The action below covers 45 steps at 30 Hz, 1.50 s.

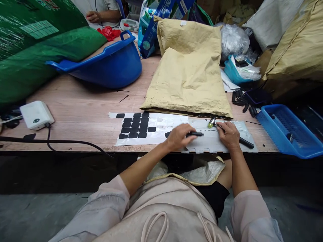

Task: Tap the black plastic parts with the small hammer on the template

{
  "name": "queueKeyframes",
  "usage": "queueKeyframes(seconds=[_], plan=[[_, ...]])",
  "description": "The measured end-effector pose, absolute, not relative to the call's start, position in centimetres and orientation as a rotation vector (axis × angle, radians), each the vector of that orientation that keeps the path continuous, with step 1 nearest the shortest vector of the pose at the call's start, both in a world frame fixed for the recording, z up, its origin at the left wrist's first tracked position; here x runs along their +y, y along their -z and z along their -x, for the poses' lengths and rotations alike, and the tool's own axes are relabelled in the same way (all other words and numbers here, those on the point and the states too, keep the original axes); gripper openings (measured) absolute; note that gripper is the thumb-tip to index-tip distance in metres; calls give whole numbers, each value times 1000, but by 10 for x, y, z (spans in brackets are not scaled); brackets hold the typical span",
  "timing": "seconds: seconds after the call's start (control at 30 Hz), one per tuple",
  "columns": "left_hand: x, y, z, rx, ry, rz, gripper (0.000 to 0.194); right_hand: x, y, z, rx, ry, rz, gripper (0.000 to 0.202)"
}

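Note:
My right hand is closed around the handle of a small hammer, whose metal head has a yellow-green tip and points away from me. To its left, my left hand pinches a slim black piece whose exact kind I cannot make out. Both hands are just above a pale sheet along the table's near edge. Black rounded-square pads lie in rows on a white backing sheet left of my left hand. Another dark patch shows partly behind that hand.
Beyond my hands a large tan sack lies on the table. A blue basin and white box with cable are left. Right are a blue basket and black parts. Another person's hand shows at the back.

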<state>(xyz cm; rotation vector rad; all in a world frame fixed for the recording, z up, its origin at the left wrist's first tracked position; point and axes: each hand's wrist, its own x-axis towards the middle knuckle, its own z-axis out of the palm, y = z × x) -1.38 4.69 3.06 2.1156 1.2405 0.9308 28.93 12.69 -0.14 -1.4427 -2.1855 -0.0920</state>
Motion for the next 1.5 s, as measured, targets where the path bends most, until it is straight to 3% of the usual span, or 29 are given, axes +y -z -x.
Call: queueKeyframes(seconds=[0.13, 0.27, 0.37, 0.43, 0.57, 0.63, 0.73, 0.9, 1.03, 1.17, 1.33, 1.5], plan=[[-20, -19, 6, 876, -541, -2148, 25, 127, 3, -289, -2166, 120, 1436, 28], [-47, 15, 9, 1258, -50, -1993, 25, 126, 4, -286, -2153, 140, 1428, 28], [-50, 17, 14, 1449, 93, -1850, 36, 126, 5, -286, -2152, 164, 1410, 27], [-45, 1, 15, 1362, 19, -1867, 40, 126, 6, -286, -2150, 184, 1396, 27], [-2, -47, 11, 1167, -295, -1895, 28, 126, 7, -286, -2148, 188, 1390, 27], [38, -63, 9, 1408, -425, -1920, 29, 126, 7, -286, -2146, 177, 1395, 27], [103, -74, 7, 1773, -341, -1978, 28, 125, 6, -285, -2141, 166, 1403, 25], [169, -85, 10, 1984, -313, -2007, 34, 125, 6, -285, -2139, 151, 1409, 24], [182, -90, 7, 2069, -511, -1946, 36, 124, 6, -285, -2143, 139, 1411, 24], [178, -80, -11, 2108, -421, -1785, 25, 124, 6, -285, -2141, 136, 1416, 24], [169, -63, -31, 2142, -350, -1641, 37, 125, 5, -285, -2145, 121, 1420, 24], [160, -67, -25, 2053, -419, -1596, 22, 125, 5, -285, -2131, 111, 1422, 24]])
